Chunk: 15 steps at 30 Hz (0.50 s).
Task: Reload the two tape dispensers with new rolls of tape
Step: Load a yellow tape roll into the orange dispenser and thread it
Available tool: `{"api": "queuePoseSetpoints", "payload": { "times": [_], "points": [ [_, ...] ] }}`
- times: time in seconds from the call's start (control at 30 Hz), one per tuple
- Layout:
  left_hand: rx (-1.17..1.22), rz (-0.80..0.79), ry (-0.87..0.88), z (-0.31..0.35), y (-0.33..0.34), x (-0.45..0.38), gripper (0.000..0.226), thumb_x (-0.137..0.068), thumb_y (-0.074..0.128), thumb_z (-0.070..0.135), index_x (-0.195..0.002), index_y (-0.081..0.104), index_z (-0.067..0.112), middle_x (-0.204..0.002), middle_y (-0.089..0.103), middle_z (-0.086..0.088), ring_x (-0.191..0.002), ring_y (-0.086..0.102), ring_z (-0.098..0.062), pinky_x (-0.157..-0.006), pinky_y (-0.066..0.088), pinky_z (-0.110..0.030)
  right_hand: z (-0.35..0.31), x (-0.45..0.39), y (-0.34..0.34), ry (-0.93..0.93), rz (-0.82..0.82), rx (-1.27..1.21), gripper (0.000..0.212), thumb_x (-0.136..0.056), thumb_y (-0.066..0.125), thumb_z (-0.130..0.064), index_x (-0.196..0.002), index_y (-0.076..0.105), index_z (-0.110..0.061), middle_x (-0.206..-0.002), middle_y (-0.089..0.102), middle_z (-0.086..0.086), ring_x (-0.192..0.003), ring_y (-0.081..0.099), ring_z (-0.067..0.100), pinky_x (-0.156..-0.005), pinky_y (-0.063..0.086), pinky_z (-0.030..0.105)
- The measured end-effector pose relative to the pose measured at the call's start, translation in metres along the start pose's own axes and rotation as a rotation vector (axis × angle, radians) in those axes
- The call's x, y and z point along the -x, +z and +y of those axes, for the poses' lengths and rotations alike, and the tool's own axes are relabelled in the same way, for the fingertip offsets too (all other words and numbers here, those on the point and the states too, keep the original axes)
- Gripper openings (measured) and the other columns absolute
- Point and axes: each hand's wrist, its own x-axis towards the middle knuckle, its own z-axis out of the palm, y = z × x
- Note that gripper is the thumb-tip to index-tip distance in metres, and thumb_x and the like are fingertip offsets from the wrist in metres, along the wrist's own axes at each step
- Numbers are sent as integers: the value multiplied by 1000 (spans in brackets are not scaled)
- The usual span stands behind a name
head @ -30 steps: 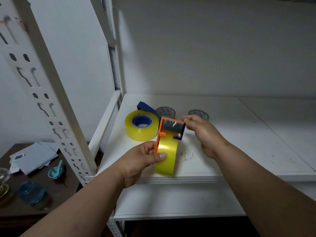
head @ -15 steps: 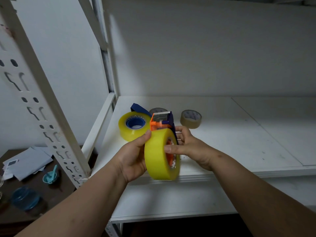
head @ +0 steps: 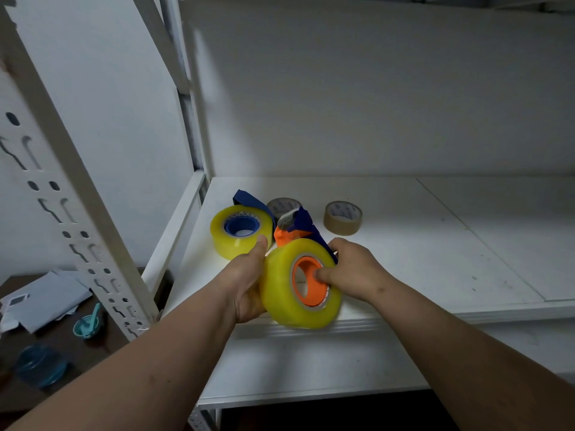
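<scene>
Both hands clamp one yellow roll (head: 281,286) between them: left hand (head: 247,283) cups its rim, right hand (head: 353,272) presses a finger into the orange hub (head: 308,283). The roll's axis points toward the right hand. The dispenser (head: 295,227) sticks up just beyond both.
</scene>
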Motion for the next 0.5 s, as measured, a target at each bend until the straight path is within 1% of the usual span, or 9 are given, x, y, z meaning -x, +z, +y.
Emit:
{"api": "queuePoseSetpoints", "payload": {
  "times": [0.07, 0.13, 0.2, 0.23, 0.27, 0.33, 0.4, 0.47, 0.5],
  "points": [
    [-16, -48, -31, 3, 0, 0, 59, -95, 40, 58, -118, 65, 10, -106, 76, -20, -91, 74, -38, -70, 61, -53, 2, -3, -3, 18, 12, 50, 30, -69, 70, -33, -94, 55, -23, -83, 60, -5, -75, 57, 11, -60, 48, 28],
    [-48, -86, -54, 4, 0, 2, 44, -94, 54, 47, -116, 65, 11, -102, 77, -18, -87, 75, -36, -66, 61, -50, 4, -7, -6, 42, 14, 100, 31, -68, 70, -35, -92, 56, -23, -82, 59, -4, -74, 57, 12, -58, 47, 28],
    [-108, -68, -43, 4, 0, 0, 35, -88, 66, 33, -116, 65, 11, -99, 78, -16, -83, 76, -32, -64, 61, -45, 6, -13, -10, 70, -1, 149, 32, -66, 70, -37, -91, 56, -22, -84, 59, -1, -75, 58, 15, -60, 52, 31],
    [-155, -50, -24, 4, 0, -2, 35, -86, 69, 26, -116, 65, 10, -101, 77, -15, -83, 76, -30, -64, 61, -43, 7, -17, -11, 79, -12, 182, 32, -65, 69, -38, -89, 56, -21, -84, 59, 0, -74, 59, 16, -60, 53, 32],
    [-210, -33, 0, 3, 1, -5, 36, -84, 70, 21, -118, 64, 9, -109, 75, -15, -87, 75, -29, -65, 60, -42, 8, -20, -12, 85, -20, 220, 31, -64, 68, -40, -86, 56, -21, -83, 59, 1, -73, 58, 17, -59, 52, 31],
    [-284, 10, 51, 3, 4, -12, 51, -85, 70, 11, -133, 53, 9, -130, 64, -15, -105, 68, -30, -74, 59, -43, 10, -27, -12, 101, -14, 276, 30, -63, 67, -41, -80, 54, -20, -80, 58, 2, -71, 57, 16, -55, 46, 28],
    [-363, 36, 106, 3, 7, -17, 70, -84, 71, 9, -146, 40, 12, -142, 53, -10, -119, 58, -29, -88, 55, -44, 13, -32, -10, 124, 13, 317, 28, -67, 66, -40, -78, 52, -19, -78, 55, 0, -71, 56, 17, -52, 40, 27],
    [-548, 32, 182, 2, 8, -21, 80, -80, 76, 13, -150, 37, 18, -149, 46, -4, -129, 50, -26, -103, 47, -44, 16, -36, -6, 135, 46, 369, 26, -71, 64, -39, -81, 50, -19, -79, 54, 0, -74, 54, 18, -52, 35, 27],
    [-670, 22, 228, 0, 7, -23, 84, -77, 80, 16, -149, 37, 20, -150, 44, -3, -131, 47, -25, -107, 44, -44, 17, -37, -4, 130, 65, 386, 26, -73, 63, -40, -84, 50, -19, -82, 56, 1, -74, 53, 19, -52, 34, 27]
  ]
}}
